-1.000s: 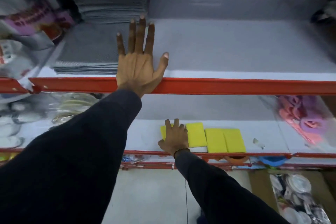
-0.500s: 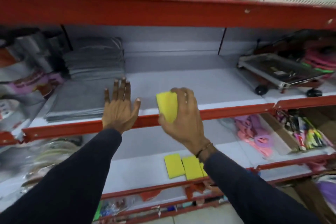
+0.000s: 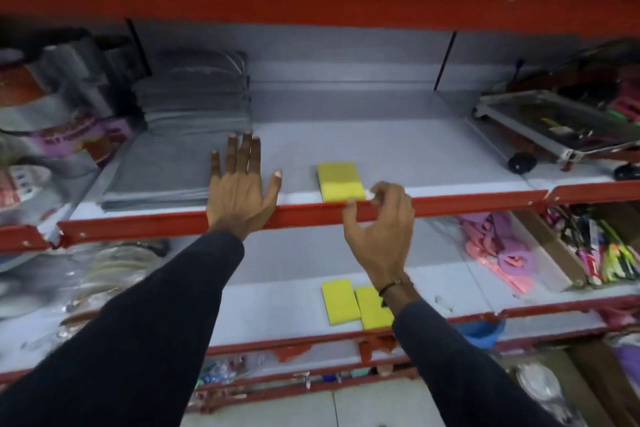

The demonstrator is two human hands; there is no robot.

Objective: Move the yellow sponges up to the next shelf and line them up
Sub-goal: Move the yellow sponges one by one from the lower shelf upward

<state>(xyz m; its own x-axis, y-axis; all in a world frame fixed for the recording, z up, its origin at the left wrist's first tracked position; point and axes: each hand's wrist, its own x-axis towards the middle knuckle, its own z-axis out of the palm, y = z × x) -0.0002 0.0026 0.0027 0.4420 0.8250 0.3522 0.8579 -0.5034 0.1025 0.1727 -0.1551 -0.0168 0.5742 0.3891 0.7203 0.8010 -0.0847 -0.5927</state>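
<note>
Red steel rails frame it all: the red-edged grey middle shelf (image 3: 398,149) is the target level, and the grey lower shelf (image 3: 277,305) beneath it is where the stock waits. At nine o'clock on the middle shelf sits a flat stack of grey folded cloths (image 3: 166,177), its edge touching the outer fingers of the left hand (image 3: 240,191).

That left hand lies palm down, fingers straight and close together, thumb splayed out to three o'clock, heel on the red rail. It holds nothing.

One flat yellow rectangular sponge (image 3: 341,182) already lies on the middle shelf, its near edge at the rail, just beside the right hand (image 3: 379,229). The right hand's fingers are loosely curled and parted, tips at the rail just at the sponge's four o'clock corner, gripping nothing that I can see.

Down at six o'clock, two more yellow sponges (image 3: 355,302) lie side by side and touching on the lower shelf, the right one partly hidden by the wrist; more could be behind the arm.

Handling, as I judge it: light, soft, compressible foam, not fragile, not slippery. A gentle pinch across the long edges should do, thumb one side, fingers the other, then square each against the first.
</note>
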